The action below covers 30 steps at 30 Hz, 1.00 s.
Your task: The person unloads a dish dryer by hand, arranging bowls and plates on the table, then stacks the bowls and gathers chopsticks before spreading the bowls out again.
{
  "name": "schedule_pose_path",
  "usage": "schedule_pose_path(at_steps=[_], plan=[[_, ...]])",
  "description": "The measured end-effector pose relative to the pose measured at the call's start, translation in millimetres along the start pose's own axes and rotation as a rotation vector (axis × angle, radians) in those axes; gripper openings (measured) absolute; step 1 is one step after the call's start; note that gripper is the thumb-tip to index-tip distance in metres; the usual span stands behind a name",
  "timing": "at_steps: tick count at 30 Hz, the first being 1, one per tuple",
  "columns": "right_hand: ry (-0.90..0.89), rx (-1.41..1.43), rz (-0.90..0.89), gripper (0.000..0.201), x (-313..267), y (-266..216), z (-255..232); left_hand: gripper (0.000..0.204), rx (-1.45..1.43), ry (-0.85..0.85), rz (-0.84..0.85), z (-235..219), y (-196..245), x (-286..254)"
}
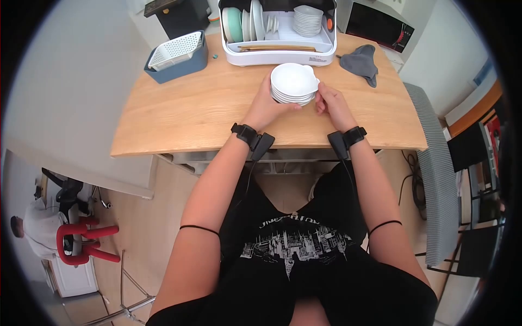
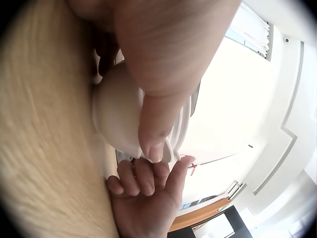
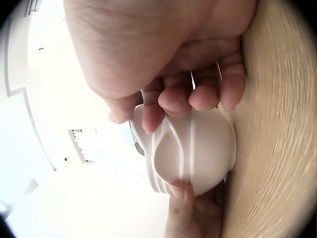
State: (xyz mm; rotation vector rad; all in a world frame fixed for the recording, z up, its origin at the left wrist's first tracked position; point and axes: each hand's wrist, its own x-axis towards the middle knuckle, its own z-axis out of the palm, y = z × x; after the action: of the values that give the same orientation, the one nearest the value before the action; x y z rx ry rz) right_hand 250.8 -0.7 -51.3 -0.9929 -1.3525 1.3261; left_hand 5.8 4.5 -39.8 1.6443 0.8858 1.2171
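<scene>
A stack of white bowls (image 1: 294, 82) with small tab handles stands on the wooden table, in front of the dish box. My left hand (image 1: 267, 104) grips the stack from its left side, the thumb lying across the front; in the left wrist view that thumb (image 2: 157, 124) presses on the bowls' outer wall. On the other side, my right hand (image 1: 333, 103) pinches the tab at the top bowl's rim between thumb and forefinger. Its remaining fingers (image 3: 204, 96) are curled beside the stack in the right wrist view.
Behind the stack is a white dish box (image 1: 280, 56) holding plates, small bowls and chopsticks. A blue bin (image 1: 182, 66) with a white basket (image 1: 175, 50) stands at the left. To the right lie a grey cloth (image 1: 360, 64) and, farther back, a microwave (image 1: 379, 27). A person sits far left.
</scene>
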Motion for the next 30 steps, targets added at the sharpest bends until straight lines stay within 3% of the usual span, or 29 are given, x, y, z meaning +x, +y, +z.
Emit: schedule_pose_path(at_steps=[8,15,21,24,26,30], plan=[[0.075,-0.061,0.058,0.055,-3,-22,6,0.119,-0.014,-0.024,0.019,-1,-4,-5],[0.190,-0.112,0.013,0.037,-11,-52,9,0.104,-0.194,-0.105,-0.053,4,4,-8],[0.362,0.002,-0.019,0.034,-37,-76,-26,0.071,-0.122,0.012,-0.087,-3,-18,-5],[0.451,-0.026,0.039,0.034,-55,-65,-56,0.058,-0.090,0.225,-0.202,-5,-14,-5],[0.504,-0.112,0.121,0.033,-59,-47,-76,0.057,-0.037,0.262,-0.171,-4,-10,-3],[0.489,-0.205,0.088,0.033,-66,-30,-92,0.057,0.040,0.285,-0.140,-3,-13,6]])
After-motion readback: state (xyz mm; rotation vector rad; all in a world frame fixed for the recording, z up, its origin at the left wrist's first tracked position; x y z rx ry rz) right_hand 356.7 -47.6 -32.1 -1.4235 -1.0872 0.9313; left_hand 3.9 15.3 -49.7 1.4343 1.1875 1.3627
